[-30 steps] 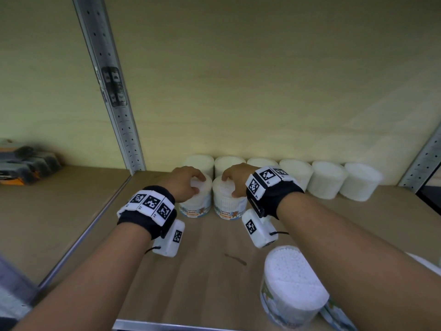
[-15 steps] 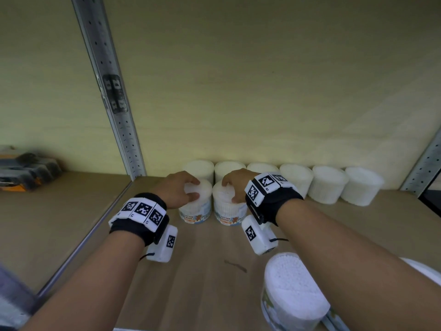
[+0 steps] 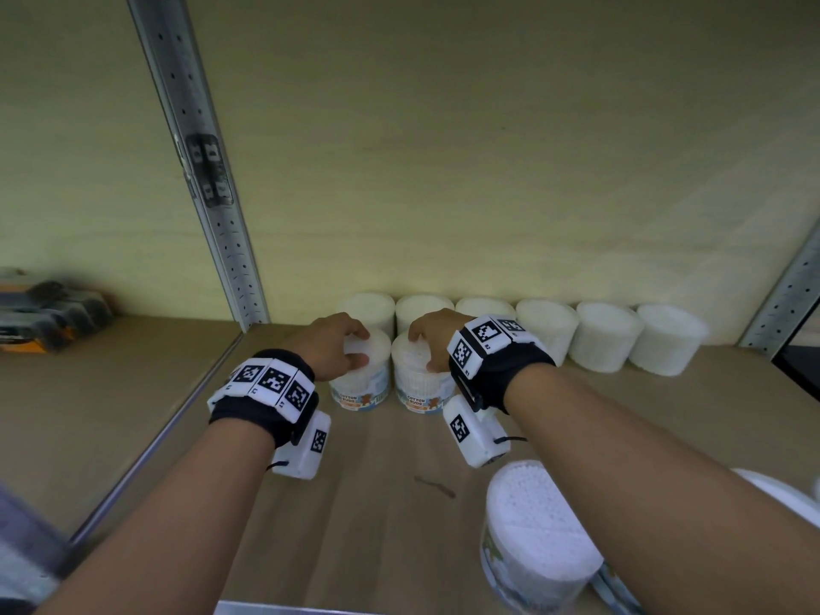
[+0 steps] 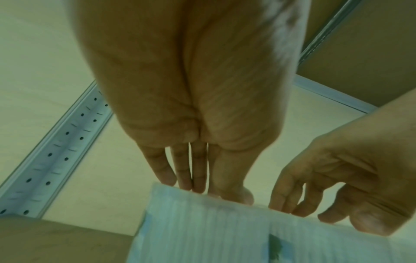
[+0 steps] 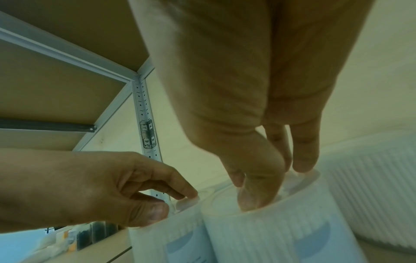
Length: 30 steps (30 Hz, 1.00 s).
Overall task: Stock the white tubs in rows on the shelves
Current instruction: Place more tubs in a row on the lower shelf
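Two white tubs with "cotton buds" labels stand side by side on the wooden shelf (image 3: 364,481), just in front of a back row of several white tubs (image 3: 605,335). My left hand (image 3: 339,346) grips the left tub (image 3: 361,383) from above, thumb at the near rim (image 5: 157,213) and index fingertip on the lid. In the same way my right hand (image 3: 426,339) holds the right tub (image 3: 419,386), with the thumb (image 5: 254,199) at the front rim and the fingers over the far edge. Both tubs rest upright on the shelf.
A further white tub (image 3: 532,534) stands near the front edge under my right forearm. A perforated metal upright (image 3: 208,184) bounds the bay on the left, and another upright (image 3: 785,304) on the right. Dark and orange boxes (image 3: 40,321) lie in the neighbouring bay.
Both hands stay on top of the same two tubs, which have barely moved. Only the head view has shifted slightly.
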Each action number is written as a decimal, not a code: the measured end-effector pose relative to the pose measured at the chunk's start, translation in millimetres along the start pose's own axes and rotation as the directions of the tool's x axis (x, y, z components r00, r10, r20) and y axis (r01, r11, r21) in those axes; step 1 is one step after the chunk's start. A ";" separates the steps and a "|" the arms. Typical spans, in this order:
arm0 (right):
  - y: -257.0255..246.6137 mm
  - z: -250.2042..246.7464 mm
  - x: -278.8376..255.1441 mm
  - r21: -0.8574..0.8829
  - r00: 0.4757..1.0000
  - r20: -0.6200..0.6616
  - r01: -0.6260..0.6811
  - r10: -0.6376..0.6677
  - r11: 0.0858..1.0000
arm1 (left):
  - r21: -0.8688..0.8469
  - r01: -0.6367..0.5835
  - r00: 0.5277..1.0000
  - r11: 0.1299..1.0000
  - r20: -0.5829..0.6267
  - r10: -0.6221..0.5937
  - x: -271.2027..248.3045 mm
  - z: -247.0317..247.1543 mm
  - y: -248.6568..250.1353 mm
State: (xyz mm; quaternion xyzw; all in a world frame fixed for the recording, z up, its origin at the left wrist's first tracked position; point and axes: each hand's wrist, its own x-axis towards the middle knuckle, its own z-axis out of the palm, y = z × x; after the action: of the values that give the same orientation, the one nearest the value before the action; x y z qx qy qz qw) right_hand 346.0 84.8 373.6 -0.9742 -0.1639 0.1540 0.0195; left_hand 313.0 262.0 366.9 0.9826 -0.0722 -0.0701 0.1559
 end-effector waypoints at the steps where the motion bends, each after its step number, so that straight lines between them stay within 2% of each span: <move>1: 0.1 -0.1 0.0 -0.005 1.000 -0.025 -0.001 0.001 1.000 | 0.003 -0.006 1.000 1.000 0.002 0.005 0.4 0.5 -0.7; 2: -0.2 -1.3 0.6 0.021 0.998 -0.055 0.005 -0.003 1.000 | 0.005 -0.006 1.000 1.000 0.007 0.006 -0.2 0.2 -0.6; 8: -4.8 -3.7 -3.8 -0.010 0.998 0.063 0.021 -0.020 1.000 | 0.068 -0.008 1.000 0.998 0.023 0.007 -10.2 -2.4 -0.1; 10: -9.4 -4.7 -15.0 -0.016 0.999 0.038 0.006 -0.005 1.000 | 0.101 -0.005 1.000 0.995 0.020 0.003 -16.2 -3.7 -0.1; 12: -12.8 -4.9 -20.6 0.013 0.994 0.103 0.044 -0.045 0.999 | 0.154 0.001 1.000 0.988 0.007 -0.003 -24.7 -5.6 1.1; 17: -22.6 -7.3 -28.4 -0.113 0.979 0.192 0.095 -0.072 0.989 | 0.207 -0.027 1.000 0.978 0.011 0.025 -41.3 -4.2 0.8; 20: -31.7 -7.2 -42.0 -0.227 0.986 0.148 0.110 -0.078 0.968 | 0.197 -0.030 0.999 0.980 0.019 0.026 -51.2 -3.6 0.1; 22: -40.7 -8.5 -48.4 -0.228 0.987 0.130 0.120 -0.091 0.966 | 0.209 -0.031 0.999 0.977 0.028 0.026 -59.0 -3.8 0.5; 23: -44.7 -7.3 -52.1 -0.259 0.983 0.159 0.131 -0.092 0.957 | 0.209 -0.029 0.999 0.978 0.035 0.022 -63.3 -3.5 0.9; 25: -47.6 -0.8 -51.6 -0.210 0.978 0.195 0.121 -0.079 0.970 | 0.184 -0.025 0.998 0.983 0.056 0.014 -70.3 -1.6 0.7; 26: -48.8 2.1 -53.9 -0.220 0.974 0.205 0.142 -0.096 0.965 | 0.173 -0.028 0.998 0.985 0.064 0.017 -73.8 0.0 0.0; 28: -54.2 5.0 -66.5 -0.248 0.977 0.133 0.197 -0.169 0.948 | 0.161 -0.031 0.997 0.986 0.072 0.020 -81.5 2.0 -1.6; 30: -59.5 7.8 -79.5 -0.281 0.969 0.153 0.232 -0.196 0.931 | 0.145 -0.040 0.997 0.989 0.074 0.030 -90.2 3.5 -3.0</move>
State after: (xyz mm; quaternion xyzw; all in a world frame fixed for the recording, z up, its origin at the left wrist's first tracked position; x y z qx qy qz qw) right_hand 253.5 115.1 394.8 -0.9311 -0.2914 0.1838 -0.1201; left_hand 224.4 278.6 373.0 0.9869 -0.1000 -0.0968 0.0821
